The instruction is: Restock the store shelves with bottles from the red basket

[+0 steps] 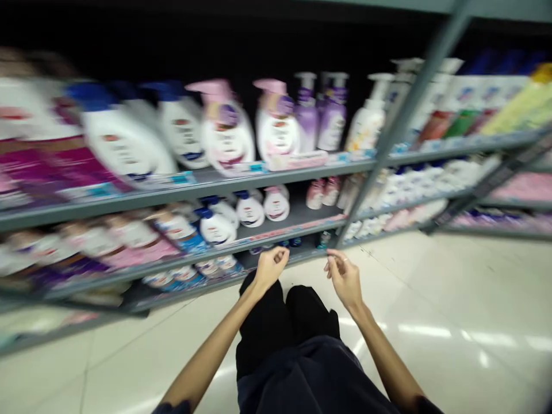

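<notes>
My left hand (pixel 271 267) hovers over my left knee, close to the lower shelves, its fingers curled in and nothing showing in them. To the right, my right hand (pixel 344 277) hangs above the floor with its fingers loosely bent and apart, holding nothing. Neither hand touches a product. Beyond them, white pump bottles with pink tops (pixel 279 135) stand on the upper shelf beside purple pump bottles (pixel 333 118). Smaller round white bottles (pixel 250 210) sit on the shelf below.
A grey shelf edge (pixel 241 183) runs across in front of me, and a grey upright post (pixel 399 121) divides the shelving. Refill pouches (pixel 133 241) fill the lower left shelves. Shiny pale floor tiles (pixel 466 299) lie at right. Much of the left side is blurred.
</notes>
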`<state>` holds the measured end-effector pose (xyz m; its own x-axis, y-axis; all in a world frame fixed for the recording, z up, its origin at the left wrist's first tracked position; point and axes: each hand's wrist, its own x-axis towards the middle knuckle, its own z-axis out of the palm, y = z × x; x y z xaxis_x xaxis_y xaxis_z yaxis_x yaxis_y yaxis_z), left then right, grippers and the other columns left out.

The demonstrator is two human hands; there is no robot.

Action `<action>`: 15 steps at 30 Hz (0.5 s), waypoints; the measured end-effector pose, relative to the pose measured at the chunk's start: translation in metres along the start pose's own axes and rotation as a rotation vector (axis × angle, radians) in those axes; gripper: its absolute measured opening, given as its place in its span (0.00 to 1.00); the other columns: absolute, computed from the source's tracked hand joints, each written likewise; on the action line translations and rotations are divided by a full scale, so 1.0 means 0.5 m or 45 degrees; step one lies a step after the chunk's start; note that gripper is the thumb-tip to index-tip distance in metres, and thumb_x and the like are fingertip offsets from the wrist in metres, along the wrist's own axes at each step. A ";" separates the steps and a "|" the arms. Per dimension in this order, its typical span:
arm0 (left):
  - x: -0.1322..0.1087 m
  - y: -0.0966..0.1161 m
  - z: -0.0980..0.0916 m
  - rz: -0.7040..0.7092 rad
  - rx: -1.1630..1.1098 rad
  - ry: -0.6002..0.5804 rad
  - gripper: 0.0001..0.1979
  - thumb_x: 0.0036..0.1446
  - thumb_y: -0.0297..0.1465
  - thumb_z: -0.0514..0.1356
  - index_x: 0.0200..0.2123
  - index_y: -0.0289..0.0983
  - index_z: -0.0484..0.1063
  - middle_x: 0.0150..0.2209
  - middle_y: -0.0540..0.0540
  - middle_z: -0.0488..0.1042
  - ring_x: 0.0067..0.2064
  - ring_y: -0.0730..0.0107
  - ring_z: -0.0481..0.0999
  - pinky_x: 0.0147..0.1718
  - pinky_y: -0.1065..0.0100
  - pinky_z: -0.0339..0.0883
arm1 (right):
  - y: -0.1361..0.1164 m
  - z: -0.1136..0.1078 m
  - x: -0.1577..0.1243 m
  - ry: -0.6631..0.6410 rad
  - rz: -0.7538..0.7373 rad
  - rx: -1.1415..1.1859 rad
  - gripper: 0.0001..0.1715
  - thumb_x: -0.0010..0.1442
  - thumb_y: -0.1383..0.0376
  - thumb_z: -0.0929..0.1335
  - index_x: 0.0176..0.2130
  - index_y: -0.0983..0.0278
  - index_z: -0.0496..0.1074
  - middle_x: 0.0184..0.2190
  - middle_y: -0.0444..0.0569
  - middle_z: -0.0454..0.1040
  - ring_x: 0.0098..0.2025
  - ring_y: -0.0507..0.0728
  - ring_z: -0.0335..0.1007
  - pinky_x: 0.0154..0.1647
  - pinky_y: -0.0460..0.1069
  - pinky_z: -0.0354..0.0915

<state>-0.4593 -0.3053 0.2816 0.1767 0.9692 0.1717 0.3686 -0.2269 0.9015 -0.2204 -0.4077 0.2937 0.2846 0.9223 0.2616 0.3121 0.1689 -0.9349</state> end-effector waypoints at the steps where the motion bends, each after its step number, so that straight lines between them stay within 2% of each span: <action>1: -0.021 -0.037 0.067 -0.149 0.047 -0.209 0.15 0.63 0.42 0.62 0.37 0.37 0.82 0.25 0.49 0.76 0.28 0.68 0.73 0.33 0.69 0.66 | 0.047 -0.039 -0.078 0.094 0.179 -0.001 0.29 0.76 0.42 0.67 0.56 0.63 0.77 0.29 0.47 0.79 0.25 0.55 0.74 0.26 0.50 0.69; 2: -0.038 -0.067 0.129 -0.261 0.107 -0.360 0.15 0.60 0.41 0.62 0.38 0.37 0.82 0.26 0.48 0.78 0.29 0.66 0.76 0.33 0.68 0.67 | 0.083 -0.076 -0.156 0.195 0.326 -0.013 0.31 0.75 0.41 0.66 0.55 0.64 0.78 0.29 0.48 0.79 0.25 0.56 0.74 0.26 0.50 0.69; 4: -0.059 -0.104 0.241 -0.293 0.219 -0.650 0.17 0.59 0.41 0.59 0.39 0.34 0.81 0.28 0.43 0.81 0.30 0.62 0.77 0.32 0.66 0.69 | 0.113 -0.148 -0.298 0.405 0.521 -0.070 0.32 0.75 0.41 0.65 0.52 0.64 0.79 0.29 0.49 0.80 0.25 0.55 0.75 0.27 0.50 0.70; 6: -0.064 -0.115 0.337 -0.246 0.310 -0.891 0.23 0.60 0.44 0.56 0.44 0.32 0.80 0.32 0.40 0.82 0.29 0.60 0.77 0.30 0.65 0.69 | 0.104 -0.223 -0.421 0.622 0.617 -0.175 0.30 0.76 0.43 0.65 0.53 0.64 0.79 0.31 0.49 0.81 0.26 0.55 0.76 0.29 0.50 0.70; 8: -0.062 -0.115 0.417 -0.172 0.421 -1.060 0.27 0.60 0.47 0.56 0.47 0.32 0.80 0.34 0.40 0.83 0.28 0.60 0.78 0.29 0.65 0.70 | 0.074 -0.305 -0.539 0.847 0.690 -0.332 0.27 0.77 0.46 0.64 0.53 0.63 0.80 0.32 0.49 0.82 0.27 0.55 0.77 0.31 0.49 0.70; 11: -0.052 -0.113 0.488 0.010 0.605 -1.242 0.26 0.60 0.48 0.57 0.47 0.34 0.81 0.34 0.43 0.84 0.28 0.60 0.79 0.33 0.65 0.71 | 0.026 -0.421 -0.733 1.272 0.896 -0.714 0.27 0.77 0.50 0.63 0.52 0.65 0.82 0.33 0.51 0.83 0.31 0.57 0.79 0.37 0.50 0.73; 13: -0.034 -0.112 0.503 0.075 0.695 -1.295 0.25 0.60 0.48 0.57 0.46 0.36 0.82 0.33 0.44 0.85 0.29 0.59 0.80 0.35 0.64 0.71 | 0.007 -0.485 -0.860 1.510 1.235 -0.993 0.29 0.79 0.54 0.59 0.56 0.68 0.81 0.40 0.57 0.85 0.39 0.60 0.82 0.46 0.52 0.75; 14: -0.021 -0.110 0.506 0.092 0.731 -1.304 0.25 0.60 0.48 0.57 0.45 0.36 0.82 0.32 0.45 0.85 0.29 0.58 0.81 0.35 0.64 0.71 | 0.005 -0.514 -0.915 1.532 1.468 -1.076 0.30 0.79 0.56 0.57 0.59 0.70 0.79 0.45 0.61 0.85 0.43 0.61 0.83 0.51 0.52 0.74; 15: -0.006 -0.108 0.506 0.113 0.761 -1.302 0.24 0.59 0.48 0.57 0.44 0.36 0.82 0.31 0.45 0.84 0.30 0.57 0.82 0.35 0.63 0.72 | 0.009 -0.539 -0.963 1.457 1.683 -1.100 0.29 0.78 0.58 0.58 0.61 0.71 0.77 0.49 0.64 0.85 0.47 0.61 0.82 0.55 0.52 0.73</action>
<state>-0.2487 -0.3203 0.1318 0.7700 0.4825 -0.4175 0.6377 -0.5615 0.5274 -0.1115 -0.9446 0.2281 0.9235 -0.3800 -0.0526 -0.3699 -0.8455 -0.3850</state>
